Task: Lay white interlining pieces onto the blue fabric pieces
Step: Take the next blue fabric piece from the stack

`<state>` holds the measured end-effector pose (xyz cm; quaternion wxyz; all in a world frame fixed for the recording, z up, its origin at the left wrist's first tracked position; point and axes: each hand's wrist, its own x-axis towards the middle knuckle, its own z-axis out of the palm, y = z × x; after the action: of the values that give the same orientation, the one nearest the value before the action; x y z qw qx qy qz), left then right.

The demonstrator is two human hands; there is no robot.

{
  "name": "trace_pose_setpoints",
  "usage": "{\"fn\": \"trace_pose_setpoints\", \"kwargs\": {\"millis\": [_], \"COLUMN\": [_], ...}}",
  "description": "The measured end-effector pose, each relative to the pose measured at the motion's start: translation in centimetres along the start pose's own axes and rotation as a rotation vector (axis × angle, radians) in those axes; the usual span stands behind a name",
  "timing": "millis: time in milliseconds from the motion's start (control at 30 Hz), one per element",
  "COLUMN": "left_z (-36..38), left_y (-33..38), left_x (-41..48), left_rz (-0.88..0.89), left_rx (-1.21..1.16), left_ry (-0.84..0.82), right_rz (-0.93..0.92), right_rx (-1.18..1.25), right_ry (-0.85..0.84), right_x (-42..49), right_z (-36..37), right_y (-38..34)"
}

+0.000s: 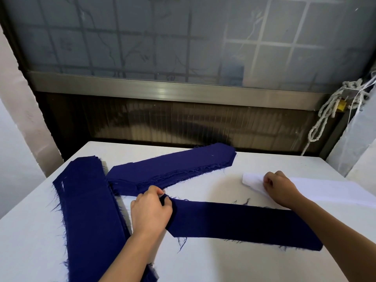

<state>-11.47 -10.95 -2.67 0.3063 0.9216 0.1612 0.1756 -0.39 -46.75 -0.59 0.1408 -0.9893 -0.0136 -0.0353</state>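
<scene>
Getting white onto blue
Left grip (150, 210) is pinching the blue strip (244, 222), right grip (280, 188) is pinching the white piece (251, 180), I'd be matching ends first

Garment workshop, cutting station. I stood at a white-covered table (203, 261) set against a frosted window (142, 37) backed by a grille. Stacks of cut navy fabric pieces (171, 167), their edges frayed, and a pile of white interlining strips (325, 190) lay on it. A knotted cord (325, 115) hung at the right.
</scene>
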Motion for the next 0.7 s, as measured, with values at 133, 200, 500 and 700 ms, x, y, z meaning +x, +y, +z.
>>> {"fn": "trace_pose_setpoints", "kwargs": {"millis": [133, 200, 500, 700], "left_z": [-0.1, -0.2, -0.2, -0.2], "left_y": [0.1, 0.1, 0.2, 0.1], "left_x": [-0.1, -0.2, -0.2, -0.2], "left_rz": [-0.002, -0.006, -0.003, 0.003], "left_rx": [-0.013, -0.016, -0.009, 0.001], "left_ry": [-0.001, 0.002, -0.001, 0.0], "right_rz": [0.041, 0.066, -0.003, -0.064], "right_rx": [0.039, 0.067, 0.154, 0.012], "right_ry": [-0.014, -0.027, -0.12, -0.036], "right_x": [0.3, 0.4, -0.2, -0.1], "right_z": [0.0, -0.2, -1.1, -0.8], "right_y": [0.1, 0.4, 0.2, 0.4]}}
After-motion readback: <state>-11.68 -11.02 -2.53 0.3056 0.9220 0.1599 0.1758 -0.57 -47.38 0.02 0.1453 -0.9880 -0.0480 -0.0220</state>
